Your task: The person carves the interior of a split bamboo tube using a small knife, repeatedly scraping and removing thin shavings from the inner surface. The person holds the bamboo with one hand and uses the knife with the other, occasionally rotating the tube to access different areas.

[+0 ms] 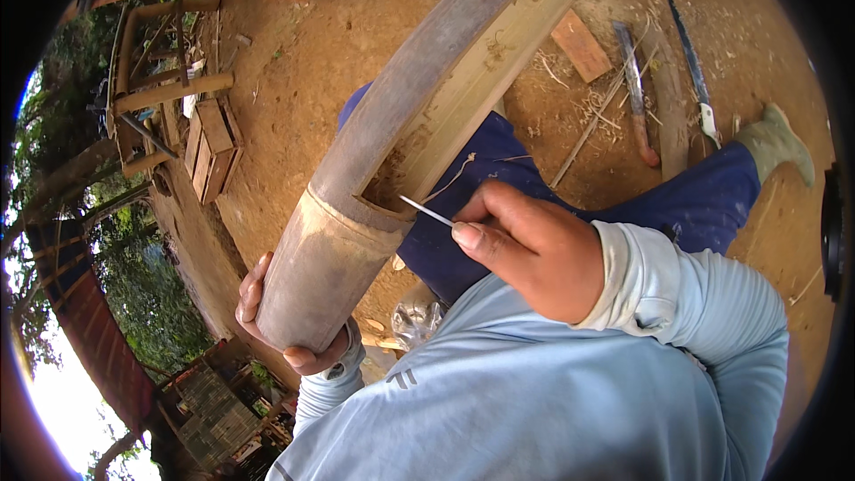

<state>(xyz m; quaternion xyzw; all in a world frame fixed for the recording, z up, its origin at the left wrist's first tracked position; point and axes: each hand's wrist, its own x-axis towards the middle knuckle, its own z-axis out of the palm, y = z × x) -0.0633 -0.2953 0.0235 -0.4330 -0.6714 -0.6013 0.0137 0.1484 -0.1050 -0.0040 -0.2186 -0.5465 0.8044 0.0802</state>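
Note:
A thick bamboo tube slants from my left hand up to the top right, resting across my lap. One long side of it is cut open, showing the pale hollow inside, and the opening ends squarely just beyond a node ring. My left hand cups the closed near end from below, with fingers on the left side and thumb underneath. Pinched between thumb and forefinger of my right hand is a thin whitish pointed rod. Its tip reaches the corner of the opening, where dark debris lies. A loose fibre curls beside the edge.
On the dirt floor at right lie a wooden-handled long blade, a white-handled saw, a plank and a wood block. A wooden crate stands at left. A clear plastic bag sits near my waist.

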